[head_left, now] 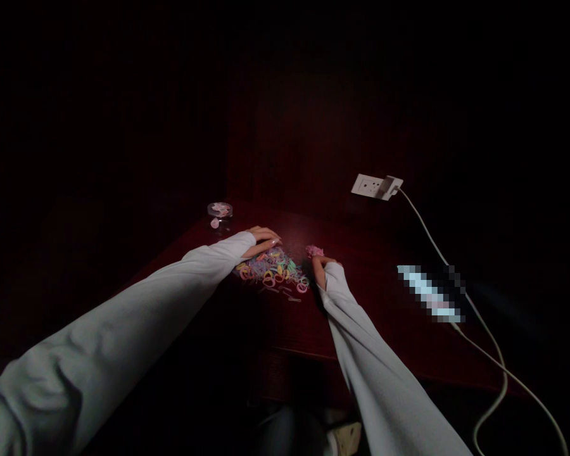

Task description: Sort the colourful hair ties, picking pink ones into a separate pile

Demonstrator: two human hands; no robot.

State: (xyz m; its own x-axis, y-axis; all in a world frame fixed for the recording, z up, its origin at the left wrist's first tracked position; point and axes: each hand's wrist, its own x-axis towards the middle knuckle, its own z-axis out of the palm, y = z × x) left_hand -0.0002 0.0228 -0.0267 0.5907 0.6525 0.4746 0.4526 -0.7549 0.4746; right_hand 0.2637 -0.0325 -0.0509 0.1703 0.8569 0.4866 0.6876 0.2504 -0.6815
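Observation:
A loose pile of small coloured elastic hair ties [278, 273] lies on the dark red table [294, 326], mixed purple, yellow, orange, green and pink. My left hand [262, 237] rests at the pile's far left edge, its fingers stretched out and touching or just above the bands. On the right side, my right hand [321, 267] is beside a small clump of pink hair ties [315, 251]. Its fingertips are partly hidden, so whether it grips any of the clump is unclear. A few single bands lie at the pile's near edge.
At the back left stands a clear round container [220, 210] with pinkish pieces. A wall socket [371, 187] with a plugged-in charger feeds a white cable [427, 231] along the right. A blurred-out bright phone-like object [430, 294] lies there. The table's front edge is near my forearms.

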